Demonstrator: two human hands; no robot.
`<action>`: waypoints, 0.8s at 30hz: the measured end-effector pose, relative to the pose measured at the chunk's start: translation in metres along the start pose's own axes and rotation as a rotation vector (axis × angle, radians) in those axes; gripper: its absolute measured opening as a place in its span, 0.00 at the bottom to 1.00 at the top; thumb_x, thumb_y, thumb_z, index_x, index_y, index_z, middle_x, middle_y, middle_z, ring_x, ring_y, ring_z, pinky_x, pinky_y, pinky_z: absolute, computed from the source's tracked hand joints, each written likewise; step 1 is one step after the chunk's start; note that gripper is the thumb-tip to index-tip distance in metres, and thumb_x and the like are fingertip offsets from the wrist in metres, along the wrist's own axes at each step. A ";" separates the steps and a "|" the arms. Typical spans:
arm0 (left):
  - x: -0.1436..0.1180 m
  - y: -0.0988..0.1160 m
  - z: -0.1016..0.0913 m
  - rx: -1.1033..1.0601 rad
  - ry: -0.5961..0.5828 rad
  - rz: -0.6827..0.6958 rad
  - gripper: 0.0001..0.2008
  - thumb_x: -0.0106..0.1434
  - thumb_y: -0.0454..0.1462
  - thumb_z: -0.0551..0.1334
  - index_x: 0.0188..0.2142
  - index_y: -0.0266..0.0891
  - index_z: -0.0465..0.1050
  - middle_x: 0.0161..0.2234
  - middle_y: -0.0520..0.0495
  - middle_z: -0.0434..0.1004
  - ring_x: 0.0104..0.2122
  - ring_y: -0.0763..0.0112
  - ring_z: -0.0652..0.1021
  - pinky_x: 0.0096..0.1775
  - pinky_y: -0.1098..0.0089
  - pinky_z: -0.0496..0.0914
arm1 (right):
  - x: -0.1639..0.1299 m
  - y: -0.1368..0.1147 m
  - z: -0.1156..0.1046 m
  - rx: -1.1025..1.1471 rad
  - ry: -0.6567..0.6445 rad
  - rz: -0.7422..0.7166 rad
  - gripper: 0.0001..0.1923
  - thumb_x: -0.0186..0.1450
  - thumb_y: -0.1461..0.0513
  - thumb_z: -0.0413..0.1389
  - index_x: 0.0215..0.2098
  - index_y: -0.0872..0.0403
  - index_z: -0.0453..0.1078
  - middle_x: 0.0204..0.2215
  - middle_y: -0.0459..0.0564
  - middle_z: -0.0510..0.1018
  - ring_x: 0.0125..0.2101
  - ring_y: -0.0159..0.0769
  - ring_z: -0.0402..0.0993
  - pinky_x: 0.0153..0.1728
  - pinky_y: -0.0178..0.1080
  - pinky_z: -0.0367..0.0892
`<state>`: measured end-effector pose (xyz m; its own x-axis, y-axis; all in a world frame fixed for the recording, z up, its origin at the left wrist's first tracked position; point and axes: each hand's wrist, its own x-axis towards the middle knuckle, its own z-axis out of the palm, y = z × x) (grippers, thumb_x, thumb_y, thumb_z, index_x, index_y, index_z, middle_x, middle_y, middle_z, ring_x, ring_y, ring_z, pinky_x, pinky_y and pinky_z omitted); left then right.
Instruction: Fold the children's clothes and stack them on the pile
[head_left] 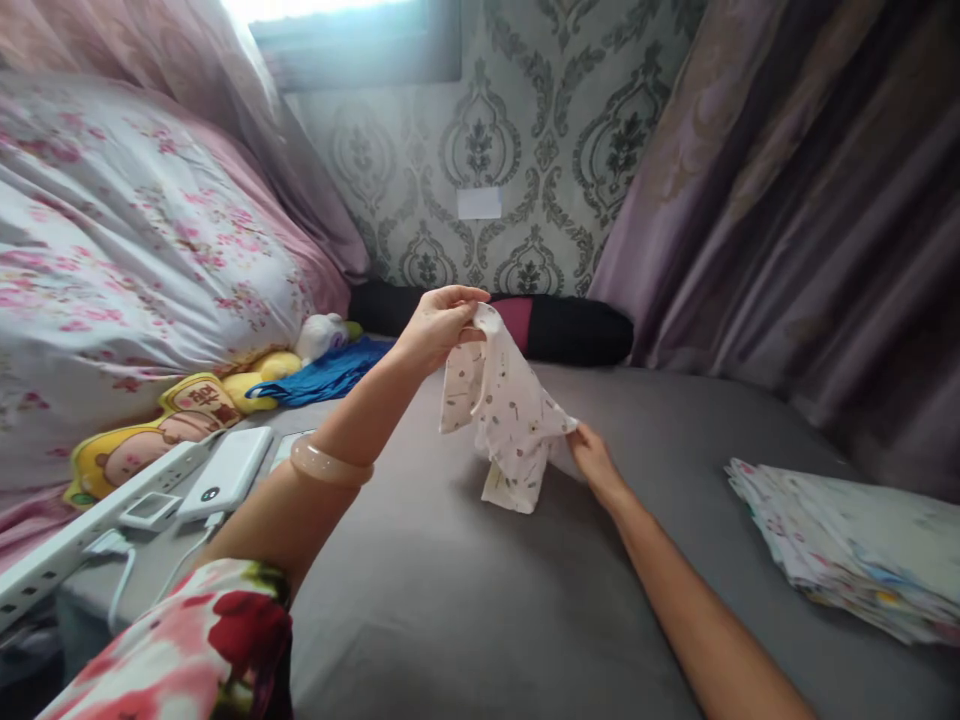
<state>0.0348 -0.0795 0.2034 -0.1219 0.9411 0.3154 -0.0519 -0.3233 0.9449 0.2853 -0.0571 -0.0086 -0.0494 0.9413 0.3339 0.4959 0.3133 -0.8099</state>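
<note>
Grey sheet [420, 610], spreading before patterned wall [547, 130], far; printed white cloth [514, 410], long axis slanting down rightward, which your left hand [441, 325] and right hand [595, 458] are pinching.

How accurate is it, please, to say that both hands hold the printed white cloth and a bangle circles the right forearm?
Not quite: the head view shows the bangle on the left forearm. The left hand and right hand do both hold the printed white cloth.
</note>
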 end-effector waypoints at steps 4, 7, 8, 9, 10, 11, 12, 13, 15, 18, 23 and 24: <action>-0.014 -0.002 0.024 -0.043 -0.022 -0.006 0.06 0.59 0.29 0.61 0.37 0.32 0.73 0.30 0.49 0.71 0.27 0.79 0.74 0.36 0.71 0.76 | -0.002 -0.051 -0.011 -0.013 0.387 -0.039 0.21 0.69 0.54 0.41 0.48 0.57 0.67 0.46 0.60 0.74 0.48 0.44 0.69 0.52 0.49 0.63; -0.020 -0.007 0.036 -0.038 -0.010 0.024 0.08 0.59 0.29 0.61 0.40 0.32 0.73 0.31 0.49 0.72 0.29 0.78 0.76 0.40 0.69 0.76 | -0.025 -0.096 0.000 -0.099 0.426 -0.343 0.15 0.68 0.56 0.47 0.49 0.55 0.63 0.46 0.58 0.70 0.48 0.44 0.67 0.50 0.49 0.64; -0.022 -0.009 0.039 -0.035 -0.006 0.036 0.09 0.59 0.29 0.61 0.41 0.32 0.73 0.32 0.49 0.72 0.30 0.78 0.76 0.41 0.69 0.76 | -0.034 -0.107 0.007 -0.123 0.377 -0.381 0.14 0.67 0.57 0.50 0.49 0.54 0.62 0.45 0.58 0.69 0.47 0.44 0.67 0.49 0.49 0.66; -0.023 -0.012 0.041 -0.033 0.000 0.047 0.10 0.59 0.29 0.61 0.42 0.32 0.72 0.32 0.50 0.72 0.31 0.77 0.76 0.42 0.68 0.76 | -0.043 -0.117 0.016 -0.154 0.329 -0.403 0.15 0.65 0.59 0.52 0.49 0.53 0.61 0.45 0.57 0.68 0.47 0.45 0.67 0.48 0.50 0.66; -0.024 -0.014 0.043 -0.033 0.006 0.058 0.11 0.59 0.29 0.61 0.43 0.33 0.72 0.31 0.50 0.71 0.32 0.77 0.76 0.43 0.68 0.76 | -0.049 -0.123 0.025 -0.183 0.294 -0.415 0.15 0.63 0.60 0.55 0.48 0.53 0.60 0.44 0.57 0.68 0.47 0.46 0.66 0.47 0.50 0.67; -0.025 -0.016 0.044 -0.033 0.011 0.068 0.12 0.59 0.30 0.61 0.44 0.33 0.72 0.31 0.50 0.71 0.32 0.77 0.77 0.44 0.67 0.76 | -0.054 -0.126 0.033 -0.211 0.265 -0.412 0.16 0.62 0.60 0.56 0.47 0.53 0.60 0.43 0.57 0.68 0.47 0.47 0.66 0.47 0.50 0.67; -0.026 -0.018 0.045 -0.033 0.014 0.077 0.13 0.59 0.30 0.61 0.45 0.33 0.72 0.31 0.51 0.71 0.32 0.76 0.77 0.44 0.67 0.76 | -0.056 -0.127 0.041 -0.236 0.253 -0.400 0.16 0.62 0.61 0.56 0.46 0.53 0.59 0.43 0.57 0.68 0.47 0.48 0.66 0.46 0.50 0.67; -0.027 -0.020 0.045 -0.033 0.015 0.085 0.13 0.59 0.31 0.62 0.45 0.33 0.72 0.31 0.51 0.71 0.33 0.76 0.77 0.45 0.66 0.76 | -0.057 -0.126 0.046 -0.256 0.252 -0.383 0.15 0.62 0.62 0.56 0.46 0.53 0.59 0.42 0.57 0.68 0.47 0.48 0.65 0.46 0.50 0.67; -0.029 -0.021 0.042 -0.032 0.012 0.094 0.14 0.59 0.32 0.63 0.46 0.34 0.71 0.31 0.51 0.71 0.33 0.75 0.77 0.45 0.66 0.75 | -0.053 -0.119 0.051 -0.289 0.265 -0.351 0.12 0.62 0.63 0.54 0.44 0.53 0.59 0.41 0.57 0.68 0.46 0.48 0.66 0.46 0.50 0.67; -0.032 -0.020 0.034 -0.020 0.015 0.097 0.16 0.58 0.34 0.64 0.46 0.33 0.71 0.31 0.50 0.71 0.33 0.74 0.77 0.45 0.65 0.75 | -0.044 -0.108 0.045 -0.311 0.244 -0.348 0.07 0.64 0.64 0.50 0.42 0.52 0.61 0.39 0.55 0.69 0.43 0.45 0.67 0.45 0.48 0.66; -0.036 -0.028 0.012 0.092 0.053 0.063 0.21 0.55 0.30 0.60 0.50 0.32 0.69 0.28 0.52 0.70 0.31 0.73 0.77 0.43 0.64 0.76 | -0.034 -0.095 0.017 -0.207 0.148 -0.292 0.09 0.68 0.61 0.45 0.41 0.52 0.66 0.39 0.54 0.75 0.41 0.43 0.71 0.43 0.44 0.66; -0.036 -0.032 0.007 0.135 0.051 0.045 0.23 0.54 0.29 0.59 0.51 0.32 0.69 0.29 0.51 0.71 0.32 0.72 0.77 0.43 0.64 0.76 | -0.031 -0.092 0.010 -0.165 0.136 -0.266 0.09 0.68 0.60 0.46 0.40 0.52 0.67 0.38 0.54 0.76 0.40 0.42 0.72 0.43 0.44 0.66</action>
<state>0.0474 -0.1026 0.1618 -0.1712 0.9186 0.3562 0.0885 -0.3457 0.9342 0.2320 -0.1139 0.0510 -0.0854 0.8009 0.5927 0.6153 0.5103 -0.6008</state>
